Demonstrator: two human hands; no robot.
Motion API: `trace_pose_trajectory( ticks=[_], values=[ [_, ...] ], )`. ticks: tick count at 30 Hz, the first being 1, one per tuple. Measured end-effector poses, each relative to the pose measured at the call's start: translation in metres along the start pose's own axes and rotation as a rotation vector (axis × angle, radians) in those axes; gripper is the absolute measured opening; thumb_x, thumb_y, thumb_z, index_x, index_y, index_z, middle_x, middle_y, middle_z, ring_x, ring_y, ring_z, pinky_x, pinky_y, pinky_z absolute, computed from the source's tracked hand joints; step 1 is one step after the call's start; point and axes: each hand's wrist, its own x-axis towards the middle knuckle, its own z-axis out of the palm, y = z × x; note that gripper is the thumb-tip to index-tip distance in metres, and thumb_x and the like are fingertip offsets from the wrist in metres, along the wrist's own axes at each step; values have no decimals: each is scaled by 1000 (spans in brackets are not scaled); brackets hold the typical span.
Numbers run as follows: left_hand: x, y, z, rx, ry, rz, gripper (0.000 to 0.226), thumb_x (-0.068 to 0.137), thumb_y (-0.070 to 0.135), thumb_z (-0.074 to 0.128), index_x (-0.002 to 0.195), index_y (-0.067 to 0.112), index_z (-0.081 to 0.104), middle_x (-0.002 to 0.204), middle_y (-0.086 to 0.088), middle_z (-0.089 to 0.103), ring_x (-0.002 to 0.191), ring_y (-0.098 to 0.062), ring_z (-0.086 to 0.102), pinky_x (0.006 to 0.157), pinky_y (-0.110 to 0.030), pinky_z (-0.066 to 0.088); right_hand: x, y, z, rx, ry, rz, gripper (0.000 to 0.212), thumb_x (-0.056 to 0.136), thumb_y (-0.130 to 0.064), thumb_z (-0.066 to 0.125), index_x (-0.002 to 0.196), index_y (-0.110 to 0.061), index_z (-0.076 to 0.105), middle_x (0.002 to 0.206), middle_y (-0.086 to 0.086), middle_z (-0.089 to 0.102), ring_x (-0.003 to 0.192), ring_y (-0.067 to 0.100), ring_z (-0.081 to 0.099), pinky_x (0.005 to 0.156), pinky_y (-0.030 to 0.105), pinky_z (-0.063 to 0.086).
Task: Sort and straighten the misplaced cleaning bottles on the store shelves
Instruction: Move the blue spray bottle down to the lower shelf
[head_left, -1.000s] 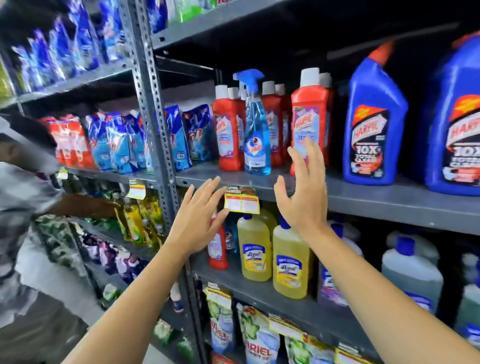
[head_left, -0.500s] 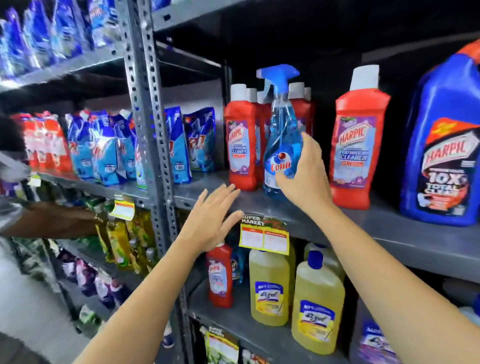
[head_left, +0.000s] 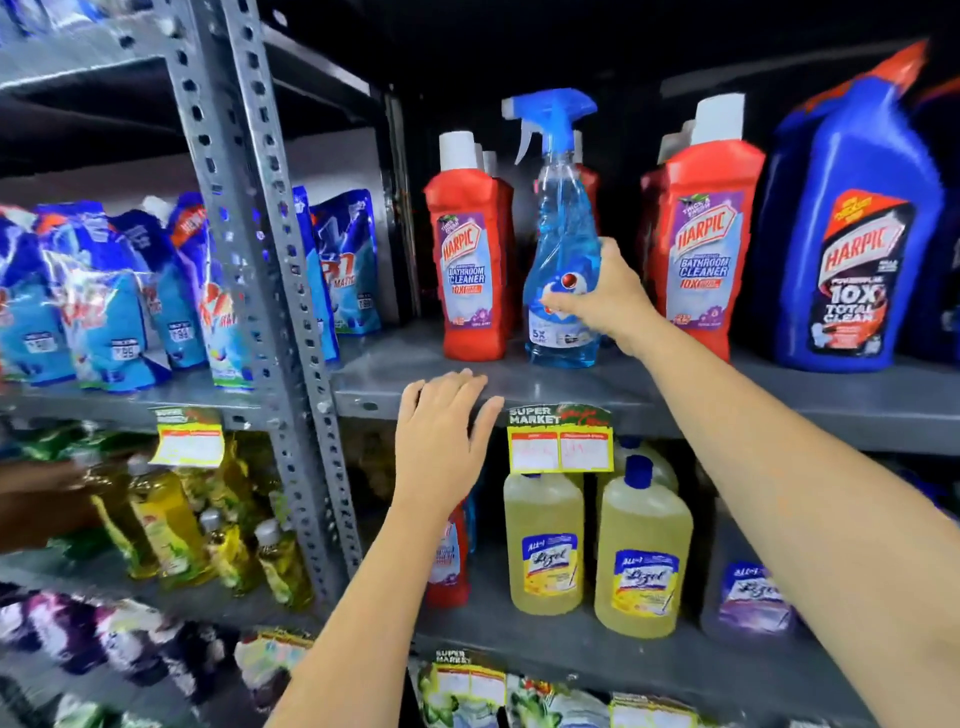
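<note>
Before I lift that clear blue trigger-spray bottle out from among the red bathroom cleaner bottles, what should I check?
1. Right hand wrapped round the clear blue trigger-spray bottle: ok.
2. Bottle upright with its base on the grey metal shelf: ok.
3. Gap to the red bathroom cleaner bottle on its left: narrow but apart, ok.
4. Contact with the red bathroom cleaner bottle on its right: cannot tell, the hand hides it.
5. Left hand free, resting at the shelf edge: ok.
6. Proper place for the spray bottle in view: not ok, none seen.
</note>
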Motion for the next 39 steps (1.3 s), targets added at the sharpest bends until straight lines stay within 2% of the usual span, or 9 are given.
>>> trace_pose_trajectory(
  ticks=[8, 13, 17, 20, 24, 27, 30, 34, 39],
  values=[
    [-1, -4, -2, -17, -36, 3, 40, 99, 38, 41, 117, 11, 65, 119, -7, 66, 113, -24, 56, 100, -43, 35, -17, -15, 10, 8, 191, 8, 69, 64, -12, 87, 118, -16, 45, 111, 0, 65, 101, 21, 65, 93, 43, 54],
    [-7, -13, -3, -46, -76, 85, 40, 101, 34, 39, 125, 9, 57, 127, -9, 60, 120, -28, 50, 106, -46, 31, -47, -28, 12, 165, 275, -93, 63, 67, -3, 84, 111, -18, 42, 105, -2, 62, 93, 12, 63, 83, 28, 55],
    [-36, -26, -5, -136, -64, 151, 47, 101, 29, 40, 143, 8, 40, 153, -11, 34, 144, -25, 21, 118, -45, 12, -80, -50, -7, 387, 199, -166, 61, 69, -2, 83, 112, -21, 44, 110, 0, 67, 99, 16, 69, 81, 34, 59],
    [-77, -37, 1, -183, -100, 148, 47, 101, 28, 40, 143, 8, 40, 157, -12, 22, 146, -25, 13, 117, -44, 12, -117, -52, -13, 457, 70, -217, 62, 67, -5, 85, 113, -22, 46, 115, 4, 68, 107, 21, 69, 87, 43, 57],
    [-148, -64, 29, -237, -368, 63, 52, 102, 37, 32, 144, 8, 38, 157, -10, 25, 143, -24, 25, 115, -40, 21, -168, -24, 13, 391, -30, -166, 65, 63, 11, 81, 109, -24, 50, 96, -15, 73, 92, 1, 68, 81, 21, 53],
    [-202, -86, 52, -144, -628, 19, 64, 101, 51, 17, 144, 10, 39, 154, -8, 31, 139, -24, 32, 113, -41, 27, -203, 22, 49, 310, -148, -62, 67, 62, 13, 83, 105, -28, 52, 88, -25, 72, 84, -7, 67, 76, 13, 51],
    [-235, -98, 65, -64, -871, 29, 93, 88, 68, -11, 147, 12, 34, 157, -5, 26, 142, -25, 27, 113, -43, 27, -233, 77, 82, 236, -219, 61, 70, 65, 7, 84, 110, -36, 50, 100, -21, 71, 94, -2, 68, 84, 22, 54],
    [-254, -101, 77, -2, -1024, 46, 114, 67, 76, -32, 153, 18, 15, 161, -1, 7, 147, -18, 2, 117, -40, 7, -243, 138, 107, 155, -188, 201, 66, 68, -7, 86, 113, -40, 50, 110, -13, 68, 102, 6, 67, 96, 39, 53],
    [-266, -106, 85, -2, -1074, 3, 122, 54, 79, -37, 153, 22, 6, 161, 3, 0, 147, -16, -3, 117, -42, 1, -243, 178, 126, 69, -141, 329, 68, 69, -6, 86, 116, -32, 45, 103, -18, 64, 87, -13, 63, 88, 25, 53]
  ],
)
